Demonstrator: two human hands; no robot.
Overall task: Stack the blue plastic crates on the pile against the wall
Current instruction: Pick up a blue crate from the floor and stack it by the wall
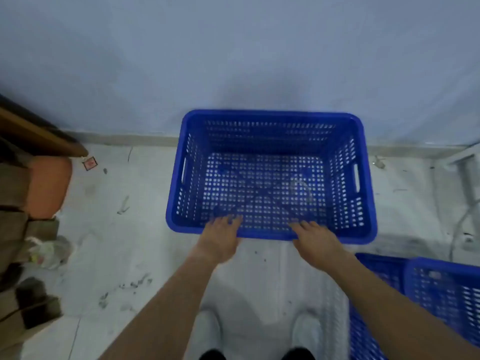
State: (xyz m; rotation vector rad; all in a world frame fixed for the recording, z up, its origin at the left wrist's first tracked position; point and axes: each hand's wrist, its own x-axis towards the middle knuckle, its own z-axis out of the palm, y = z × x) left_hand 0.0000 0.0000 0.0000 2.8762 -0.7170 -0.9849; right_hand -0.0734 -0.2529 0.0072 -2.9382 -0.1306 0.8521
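Probably light and stiff, the blue crate point(271, 175) (slotted side handles free) is held at its near rim, left hand point(220, 239) and right hand point(315, 242) fingers hooked over it.

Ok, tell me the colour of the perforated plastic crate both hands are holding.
Blue perforated plastic crate; head view shows it best.

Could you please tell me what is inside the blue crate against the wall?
The blue perforated plastic crate holds nothing visible; pale floor shows through its base holes. Fingers of both hands curl over its near rim, hiding that inner wall.
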